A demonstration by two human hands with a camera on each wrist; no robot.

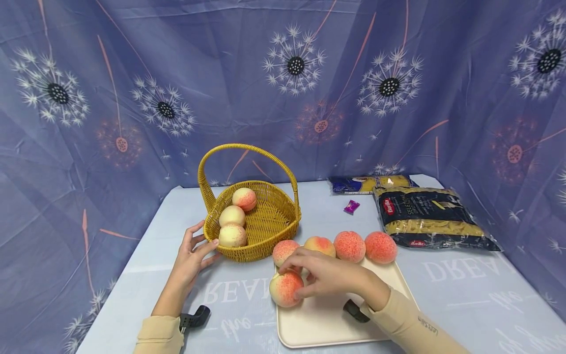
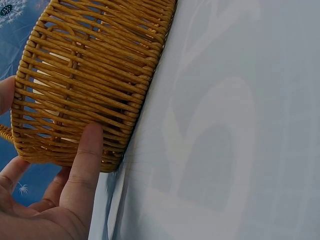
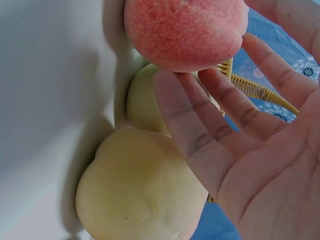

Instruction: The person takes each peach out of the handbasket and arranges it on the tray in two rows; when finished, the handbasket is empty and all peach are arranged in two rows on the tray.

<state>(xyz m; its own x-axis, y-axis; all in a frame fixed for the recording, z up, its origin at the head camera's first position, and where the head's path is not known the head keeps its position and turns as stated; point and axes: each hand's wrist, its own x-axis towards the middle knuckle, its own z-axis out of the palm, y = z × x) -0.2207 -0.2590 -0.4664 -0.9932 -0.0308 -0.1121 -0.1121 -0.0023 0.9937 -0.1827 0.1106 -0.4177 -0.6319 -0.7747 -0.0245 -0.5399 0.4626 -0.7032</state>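
My left hand [image 1: 191,258] rests with spread fingers against the left side of a yellow wicker basket [image 1: 274,246]; in the left wrist view one straight finger [image 2: 89,155] touches the woven wall. Three peaches lie in the basket, among them a pale peach [image 1: 232,235]. At the near-left part of a cream tray [image 1: 323,329], my right hand [image 1: 329,273] holds a red-and-yellow peach [image 1: 285,290] between thumb and fingers. The right wrist view shows its fingertips against that peach [image 3: 185,32], with a pale peach [image 3: 140,185] close by.
More peaches line the tray's far edge, including a red peach [image 1: 381,247] at the right. Behind them lie a large pasta bag [image 1: 431,216], a long pasta packet [image 1: 371,184] and a small purple wrapped candy [image 1: 351,207]. A dandelion-patterned curtain [image 1: 247,73] surrounds the table.
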